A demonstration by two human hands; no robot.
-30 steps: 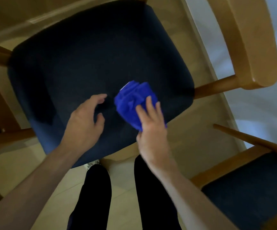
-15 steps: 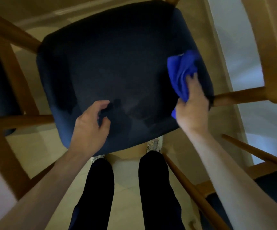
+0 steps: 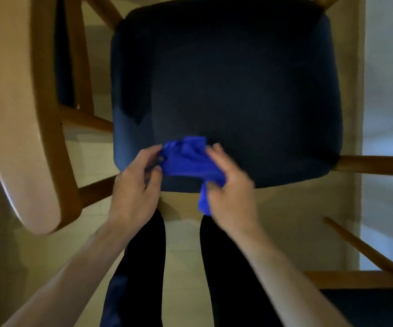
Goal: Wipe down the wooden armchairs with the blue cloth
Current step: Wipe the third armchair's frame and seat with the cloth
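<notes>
Left hand [image 3: 135,185] and right hand [image 3: 232,192], fingers curled, both grip the bunched blue cloth [image 3: 188,159] above the armchair's dark seat cushion [image 3: 226,79] front edge; cloth-to-cushion contact unclear through blur.

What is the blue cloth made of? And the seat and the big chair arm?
Cloth: soft fabric, maybe microfibre; it bunches and droops between the left hand and right hand.
Seat: dark blue upholstery, matte and padded-looking with rounded edges.
Chair arm: wood, likely varnished; tan with a faint sheen.
</notes>
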